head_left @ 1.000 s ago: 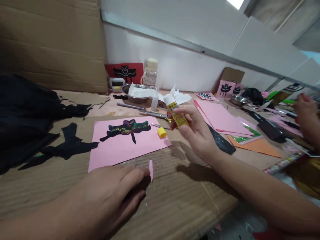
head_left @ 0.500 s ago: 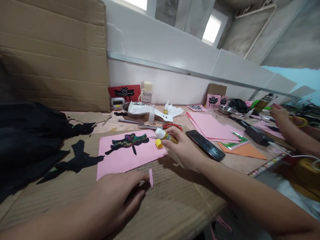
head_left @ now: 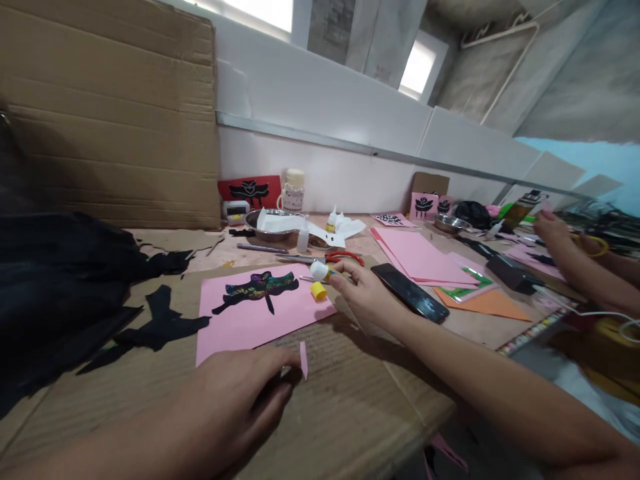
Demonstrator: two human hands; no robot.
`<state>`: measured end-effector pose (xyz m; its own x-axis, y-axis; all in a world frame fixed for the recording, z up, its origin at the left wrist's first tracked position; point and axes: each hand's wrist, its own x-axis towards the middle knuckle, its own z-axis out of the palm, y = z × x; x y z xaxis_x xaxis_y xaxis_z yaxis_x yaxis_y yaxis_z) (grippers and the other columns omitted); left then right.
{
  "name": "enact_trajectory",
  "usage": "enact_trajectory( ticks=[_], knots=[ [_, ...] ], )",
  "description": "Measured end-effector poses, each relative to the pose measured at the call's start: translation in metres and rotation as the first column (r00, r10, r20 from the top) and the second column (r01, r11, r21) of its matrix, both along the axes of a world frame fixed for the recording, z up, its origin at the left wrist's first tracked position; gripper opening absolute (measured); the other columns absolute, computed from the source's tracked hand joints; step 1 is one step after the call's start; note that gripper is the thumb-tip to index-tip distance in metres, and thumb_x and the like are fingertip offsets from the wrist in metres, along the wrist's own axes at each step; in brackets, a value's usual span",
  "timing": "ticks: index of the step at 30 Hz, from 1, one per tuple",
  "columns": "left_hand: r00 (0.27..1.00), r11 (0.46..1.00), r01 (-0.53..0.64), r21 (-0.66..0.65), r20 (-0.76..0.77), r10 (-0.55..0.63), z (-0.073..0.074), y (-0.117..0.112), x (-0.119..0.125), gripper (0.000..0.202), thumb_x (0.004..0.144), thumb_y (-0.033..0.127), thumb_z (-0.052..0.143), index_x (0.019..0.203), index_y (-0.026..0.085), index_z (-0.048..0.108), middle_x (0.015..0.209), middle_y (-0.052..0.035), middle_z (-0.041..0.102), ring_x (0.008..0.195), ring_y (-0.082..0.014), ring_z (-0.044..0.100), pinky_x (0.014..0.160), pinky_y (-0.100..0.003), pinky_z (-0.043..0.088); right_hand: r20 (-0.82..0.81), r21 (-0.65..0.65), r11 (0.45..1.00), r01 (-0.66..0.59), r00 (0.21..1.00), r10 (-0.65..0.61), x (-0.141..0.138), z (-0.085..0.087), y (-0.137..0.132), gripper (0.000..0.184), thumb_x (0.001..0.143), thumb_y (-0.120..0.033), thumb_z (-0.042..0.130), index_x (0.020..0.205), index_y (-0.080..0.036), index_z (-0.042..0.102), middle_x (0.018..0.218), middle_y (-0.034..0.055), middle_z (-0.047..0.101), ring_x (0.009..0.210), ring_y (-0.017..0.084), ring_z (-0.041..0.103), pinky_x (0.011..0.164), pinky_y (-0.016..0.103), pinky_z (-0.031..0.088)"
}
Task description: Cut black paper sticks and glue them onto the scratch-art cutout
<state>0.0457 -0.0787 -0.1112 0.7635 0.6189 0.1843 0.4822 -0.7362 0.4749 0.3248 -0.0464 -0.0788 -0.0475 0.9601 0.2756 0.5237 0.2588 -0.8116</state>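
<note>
My left hand [head_left: 245, 393] is low over the cardboard, with a small pink paper strip [head_left: 304, 361] pinched between thumb and forefinger. My right hand [head_left: 357, 287] has its fingers closed around a glue stick [head_left: 319, 270] with a white end and yellow body. Most of its body is hidden by the fingers. A loose yellow cap [head_left: 319, 291] lies just below it, on the right part of a pink sheet [head_left: 280, 320]. On that sheet sits a black cut-out shape [head_left: 260, 285] with shiny multicoloured glitter.
Red-handled scissors [head_left: 344, 258] lie behind my right hand, and a phone [head_left: 410, 293] to its right. Stacked pink sheets [head_left: 420, 257] and a metal bowl [head_left: 274, 224] are further back. Black scraps [head_left: 160, 320] lie left. Another person's hand [head_left: 555, 233] is at the right.
The glue stick has tilted in my right hand, so less of its yellow body shows. My left hand still pinches the pink strip, nearly in place. The view has shifted slightly.
</note>
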Motion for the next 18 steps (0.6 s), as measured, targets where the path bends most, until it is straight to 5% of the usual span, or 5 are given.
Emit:
enact_trajectory(
  ticks=[4, 10, 18],
  knots=[
    [1.000, 1.000, 0.001, 0.016, 0.020, -0.002, -0.004, 0.002, -0.001, 0.031, 0.100, 0.025, 0.049, 0.117, 0.035, 0.074, 0.101, 0.0019, 0.087, 0.087, -0.0220, 0.083, 0.072, -0.029, 0.056, 0.079, 0.004, 1.000, -0.029, 0.996, 0.029, 0.008, -0.003, 0.007, 0.059, 0.110, -0.072, 0.046, 0.094, -0.019, 0.067, 0.081, 0.0025, 0.064, 0.072, 0.020, 0.060, 0.063, 0.033, 0.047],
    [0.999, 1.000, -0.009, 0.001, -0.034, 0.009, 0.003, 0.000, 0.001, 0.031, 0.102, 0.028, 0.046, 0.110, 0.031, 0.075, 0.102, -0.0010, 0.087, 0.087, -0.0231, 0.084, 0.073, -0.030, 0.060, 0.316, 0.008, 0.997, -0.076, 0.946, 0.069, 0.026, 0.018, 0.008, 0.023, 0.096, -0.042, 0.076, 0.099, -0.021, 0.067, 0.098, 0.0063, 0.073, 0.088, 0.023, 0.065, 0.077, 0.034, 0.049],
    [0.999, 1.000, 0.027, 0.003, -0.030, -0.027, 0.005, 0.001, 0.002, 0.033, 0.100, 0.027, 0.046, 0.112, 0.033, 0.076, 0.102, 0.0012, 0.088, 0.087, -0.0228, 0.085, 0.072, -0.030, 0.061, 0.561, -0.047, 0.980, -0.191, 0.807, 0.185, 0.025, 0.031, -0.010, 0.025, 0.093, -0.020, 0.069, 0.117, -0.020, 0.063, 0.110, 0.0116, 0.077, 0.092, 0.027, 0.068, 0.080, 0.038, 0.048]
  ],
)
